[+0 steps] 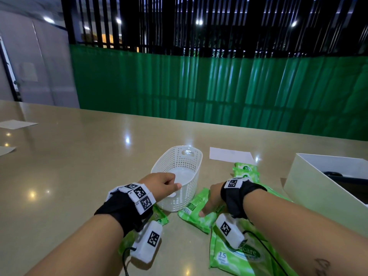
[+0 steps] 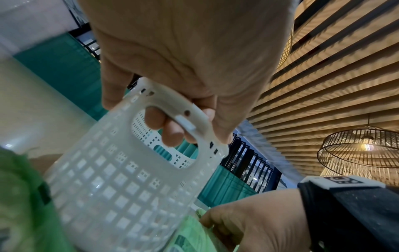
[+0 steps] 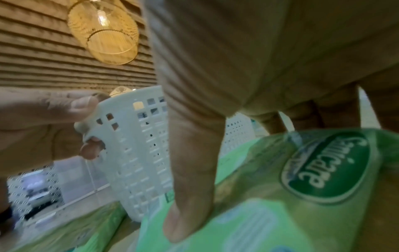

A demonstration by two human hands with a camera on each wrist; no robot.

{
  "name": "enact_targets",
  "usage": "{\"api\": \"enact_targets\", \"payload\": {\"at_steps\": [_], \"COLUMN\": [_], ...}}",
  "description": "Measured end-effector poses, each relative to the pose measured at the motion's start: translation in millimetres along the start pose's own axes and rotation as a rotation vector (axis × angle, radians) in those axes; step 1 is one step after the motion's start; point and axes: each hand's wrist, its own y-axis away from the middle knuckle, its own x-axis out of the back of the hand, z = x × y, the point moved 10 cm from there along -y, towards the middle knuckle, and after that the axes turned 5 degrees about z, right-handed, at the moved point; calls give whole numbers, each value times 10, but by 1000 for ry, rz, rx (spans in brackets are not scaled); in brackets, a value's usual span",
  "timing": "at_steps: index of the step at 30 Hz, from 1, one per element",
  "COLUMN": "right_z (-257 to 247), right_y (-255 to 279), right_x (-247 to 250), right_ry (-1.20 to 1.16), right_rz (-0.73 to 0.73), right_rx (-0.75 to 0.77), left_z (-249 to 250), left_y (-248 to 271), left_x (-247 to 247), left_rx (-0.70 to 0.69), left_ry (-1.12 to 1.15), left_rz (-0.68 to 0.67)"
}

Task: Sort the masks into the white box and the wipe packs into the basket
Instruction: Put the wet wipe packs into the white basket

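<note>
The left hand's fingers [image 2: 170, 131] curl through the oval handle cut-out of the basket [image 1: 180, 168], with the thumb pressed on the outer rim, so the left hand [image 1: 161, 183] grips the near end of the basket. The basket is white, glossy moulded plastic, oval in plan, its walls pierced by a grid of small square holes and its floor smooth; nothing shows inside it.

The right hand's thumb [image 3: 190, 196] points down and presses its tip on a soft green wipe pack [image 1: 196, 211] lying just right of the basket's near end. The other fingers reach over the far edge of that pack, and whether they have closed under it cannot be told; the right hand [image 1: 214, 198] lies on the pack from above. The pack is a flat, crinkly foil pouch with printed text and a small code square.

More wipe packs of the same green foil lie around the basket: 1 partly under the left wrist at the basket's near left, 1 large pack [image 1: 237, 255] marked 15 nearer than the basket and to its right, and 2 stacked packs [image 1: 246, 170] right of the basket's middle.

The white box [image 1: 310, 188], rectangular and matte with straight card walls, stands well right of the basket, something dark inside. A white paper sheet [image 1: 229, 154] lies flat beyond the stacked packs, right of the basket's far end. All rest on a polished beige table [image 1: 79, 166].
</note>
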Motion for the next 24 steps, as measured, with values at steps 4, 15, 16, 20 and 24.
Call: {"api": "enact_targets", "payload": {"at_steps": [4,15,16,20,24], "right_z": [206,483,509,498,255], "right_y": [47,748,839,1116,1132], "right_x": [178,1087,1237,1656,1751], "right_ry": [-158,-593,-622,-799,-879], "right_rz": [82,371,437,589,662], "right_rx": [-16,179,199,289,303], "left_z": [-11,26,23,-4,-21], "left_y": [13,34,43,60,98], "left_x": [10,-21,0,93,193], "left_rx": [6,23,14,-37,-25], "left_ry": [5,71,101,199,261], "left_rz": [4,-107,-98,-24,114]}}
